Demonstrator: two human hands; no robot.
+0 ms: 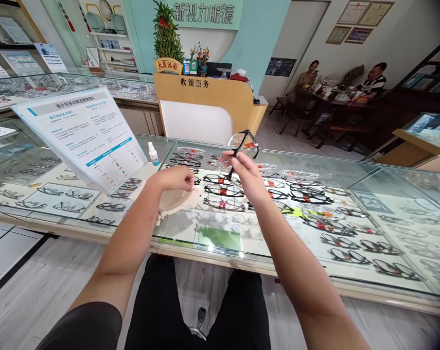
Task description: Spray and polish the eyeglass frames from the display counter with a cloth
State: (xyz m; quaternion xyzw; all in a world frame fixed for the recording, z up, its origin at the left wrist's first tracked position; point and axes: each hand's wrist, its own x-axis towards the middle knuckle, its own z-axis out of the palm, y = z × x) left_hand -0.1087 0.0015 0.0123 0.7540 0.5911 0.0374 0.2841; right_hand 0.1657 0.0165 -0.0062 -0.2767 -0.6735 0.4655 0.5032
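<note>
Raised above the glass counter, my right hand (249, 179) is closed on a pair of black-framed eyeglasses (246, 132), pinching it by a dark temple arm. A red sticker shows on its lens. My left hand (179, 178) is curled into a fist low over the counter; anything inside its fingers is hidden. Beneath that wrist lies a pale cloth (172, 200), partly covered by the forearm. Between and beyond my hands, several eyeglasses (223, 190) with red stickers lie in rows.
A tilted printed sign (84, 136) stands to the left, with a small white bottle (153, 154) beside it. More frames (345, 256) fill the display on the right. Past the glass counter (183, 228) stands a wooden reception desk (205, 87). Two people sit at a far table.
</note>
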